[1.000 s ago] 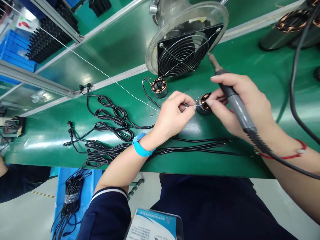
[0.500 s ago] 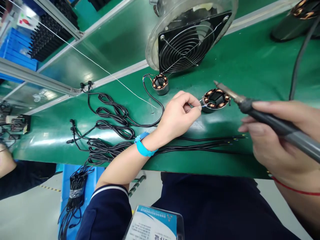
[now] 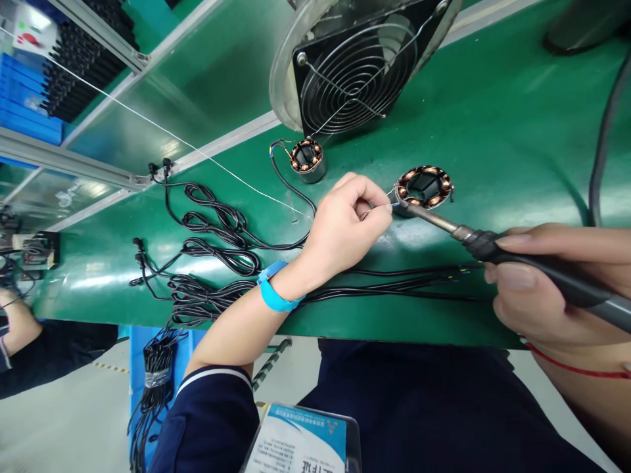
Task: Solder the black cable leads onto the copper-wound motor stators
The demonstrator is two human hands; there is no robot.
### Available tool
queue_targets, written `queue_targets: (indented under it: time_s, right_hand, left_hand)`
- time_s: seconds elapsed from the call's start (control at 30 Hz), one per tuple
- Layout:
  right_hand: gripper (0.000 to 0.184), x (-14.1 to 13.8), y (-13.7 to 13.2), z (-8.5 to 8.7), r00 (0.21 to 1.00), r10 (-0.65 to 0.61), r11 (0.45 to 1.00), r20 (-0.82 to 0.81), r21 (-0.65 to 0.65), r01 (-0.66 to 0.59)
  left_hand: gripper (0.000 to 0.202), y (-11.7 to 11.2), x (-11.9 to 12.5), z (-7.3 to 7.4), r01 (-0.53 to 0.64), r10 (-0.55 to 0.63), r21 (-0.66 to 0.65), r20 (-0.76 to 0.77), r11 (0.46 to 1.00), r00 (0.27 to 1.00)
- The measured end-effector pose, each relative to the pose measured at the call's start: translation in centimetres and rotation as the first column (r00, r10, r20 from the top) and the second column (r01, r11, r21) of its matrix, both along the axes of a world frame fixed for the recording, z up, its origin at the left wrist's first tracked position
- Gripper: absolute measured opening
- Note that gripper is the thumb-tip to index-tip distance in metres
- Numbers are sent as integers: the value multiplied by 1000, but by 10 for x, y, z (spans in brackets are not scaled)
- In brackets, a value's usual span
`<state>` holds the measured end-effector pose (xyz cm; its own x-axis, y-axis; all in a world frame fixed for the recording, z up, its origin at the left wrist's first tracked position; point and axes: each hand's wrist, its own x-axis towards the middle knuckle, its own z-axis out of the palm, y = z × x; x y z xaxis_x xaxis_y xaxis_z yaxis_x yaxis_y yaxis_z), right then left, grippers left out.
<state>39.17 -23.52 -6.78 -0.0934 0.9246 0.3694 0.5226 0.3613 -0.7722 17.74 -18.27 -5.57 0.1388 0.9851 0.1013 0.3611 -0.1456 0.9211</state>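
Observation:
In the head view my left hand [image 3: 348,220] is closed in a pinch on thin silvery solder wire [image 3: 365,213] at the left side of a motor stator [image 3: 436,197]. This stator is a dark ring with copper coils, standing on the green bench. With my right hand [image 3: 542,289] I grip a soldering iron [image 3: 470,238] by its black handle. The iron's tip lies at the stator's near left rim, close to my left fingertips. Whether the tip touches the wire I cannot make out. A second stator [image 3: 308,172], with a black cable attached, stands behind my left hand.
A round fan with a wire grille [image 3: 352,92] stands at the back. Coiled black cables [image 3: 211,289] lie on the green bench [image 3: 517,151]. A white strand [image 3: 197,150] runs from upper left toward my left hand. Another person's arm [image 3: 22,322] is at far left.
My right hand has brought the soldering iron's tip down and left, from above the stator's far side to its near left rim. My left hand keeps its pinch. The view has shifted slightly.

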Motion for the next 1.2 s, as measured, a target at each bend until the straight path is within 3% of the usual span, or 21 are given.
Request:
queue_targets:
  time_s: [0.13,0.3,0.4,0.47,0.63,0.73,0.8,0.97,1.1,1.2]
  right_hand:
    - [10,0,1,12,995,89,993,39,68,-91]
    - [9,-2,1,3,995,102,989,10,110,-103]
    - [18,-5,6,-4,989,116,970,-91,224,-94]
    - [25,-8,9,-2,994,93,955,-63,288,-72]
    - [31,-12,20,21,972,68,991,225,101,-93]
    - [42,-12,32,33,970,99,993,220,37,-110]
    - [40,-13,42,37,972,115,992,206,27,-124]
    - [46,-25,62,23,945,206,975,255,30,-221]
    - [48,-31,61,6,970,174,982,173,47,-184]
    - [43,-33,58,2,973,161,982,164,73,-175]
  left_hand:
    - [18,0,0,-1,6,-6,36,0,999,1000]
    - [20,0,0,0,4,-4,54,3,999,1000]
    - [20,0,0,1,-3,3,40,-5,999,1000]
    - [19,0,1,1,-4,4,29,-17,1000,1000]
    - [18,0,1,2,-3,4,38,-16,999,1000]
    - [17,0,0,3,-7,8,35,-16,999,1000]
    - [17,1,0,4,-10,10,26,-16,1000,1000]
    - [16,1,1,7,-28,28,7,-31,1000,999]
    - [17,1,2,8,-28,29,27,-62,999,998]
    - [18,1,2,8,-21,26,54,-89,998,996]
